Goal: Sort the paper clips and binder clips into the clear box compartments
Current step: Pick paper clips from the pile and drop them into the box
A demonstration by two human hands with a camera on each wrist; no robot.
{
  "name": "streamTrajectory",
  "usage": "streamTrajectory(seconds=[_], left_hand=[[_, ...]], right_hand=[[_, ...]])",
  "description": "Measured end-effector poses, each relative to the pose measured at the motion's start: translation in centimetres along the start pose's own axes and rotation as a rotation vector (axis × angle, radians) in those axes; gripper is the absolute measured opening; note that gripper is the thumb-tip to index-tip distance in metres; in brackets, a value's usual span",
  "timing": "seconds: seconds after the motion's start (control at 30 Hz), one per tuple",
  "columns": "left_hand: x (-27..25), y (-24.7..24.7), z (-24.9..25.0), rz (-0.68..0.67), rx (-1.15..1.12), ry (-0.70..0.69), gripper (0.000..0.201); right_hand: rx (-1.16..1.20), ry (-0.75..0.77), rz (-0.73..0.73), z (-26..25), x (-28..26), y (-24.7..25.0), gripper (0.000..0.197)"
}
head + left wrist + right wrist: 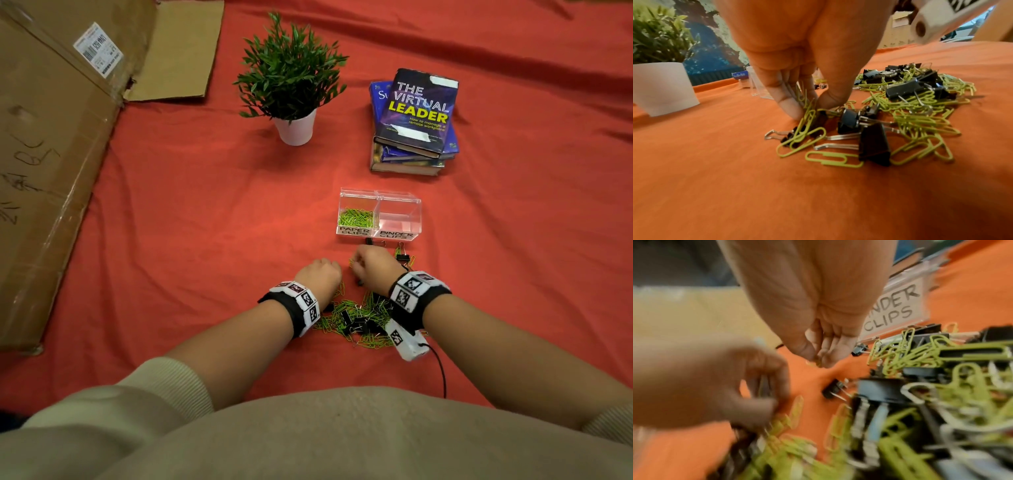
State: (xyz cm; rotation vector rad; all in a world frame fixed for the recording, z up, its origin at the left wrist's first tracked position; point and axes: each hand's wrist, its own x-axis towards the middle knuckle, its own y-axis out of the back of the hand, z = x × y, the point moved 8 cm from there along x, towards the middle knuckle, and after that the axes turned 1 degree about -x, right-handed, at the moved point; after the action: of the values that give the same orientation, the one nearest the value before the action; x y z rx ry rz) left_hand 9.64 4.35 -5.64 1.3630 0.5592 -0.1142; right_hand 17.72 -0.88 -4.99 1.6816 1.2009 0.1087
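On the red cloth (171, 212), at 6 o'clock from the clear box (378, 213): mixed heap of green paper clips (920, 113) and black binder clips (874, 142); left hand (797, 48) pinching paper clips; right hand (818, 296) pinching one paper clip; box's left compartment holds paper clips

A red cloth (171, 212) covers the worktop. A green leafy plant in a white cylindrical pot (295, 128) stands upright at the far centre. To its right lies a stack of hardcover books (412, 137); the top cover reads "THE VIRTUAL LEADER". A flattened brown cardboard box (51, 137) with a white barcode label (98, 48) occupies the left side.
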Motion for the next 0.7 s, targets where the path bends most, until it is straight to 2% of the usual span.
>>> streamTrajectory(seconds=[0.1, 0.2, 0.27, 0.33, 0.43, 0.5, 0.6, 0.7], left_hand=[[0.4, -0.2, -1.6, -0.016, -0.152, 0.05, 0.025], [0.2, 0.4, -4.5, 0.031, -0.565, 0.223, 0.02], [-0.2, 1.2, -6.4, 0.101, -0.821, 0.309, 0.02], [-0.6, 1.6, -7.9, 0.118, -1.036, 0.364, 0.021], [-1.2, 1.7, -8.8, 0.094, -1.312, 0.426, 0.033], [-1.7, 1.7, -8.9, 0.091, -1.391, 0.456, 0.035], [-2.4, 0.6, -8.9, 0.06, -1.419, 0.504, 0.033], [-2.8, -0.8, -8.9, -0.006, -1.37, 0.524, 0.03]], right_hand=[[0.447, -0.145, -0.022, 1.7, -0.8, 0.4, 0.019], [0.902, -0.282, -0.119, 2.1, -1.8, -0.3, 0.026], [1.052, -0.321, -0.16, 1.8, -2.1, -0.9, 0.025], [0.931, -0.309, -0.18, 1.3, -2.1, -1.5, 0.019], [0.316, -0.183, -0.123, 0.6, -1.4, -1.8, 0.02], [0.025, -0.078, -0.093, -0.4, -1.3, -2.6, 0.021], [-0.127, 0.024, -0.107, -1.9, -1.2, -4.2, 0.021], [-0.172, 0.104, -0.095, -2.9, -0.8, -5.5, 0.036]])
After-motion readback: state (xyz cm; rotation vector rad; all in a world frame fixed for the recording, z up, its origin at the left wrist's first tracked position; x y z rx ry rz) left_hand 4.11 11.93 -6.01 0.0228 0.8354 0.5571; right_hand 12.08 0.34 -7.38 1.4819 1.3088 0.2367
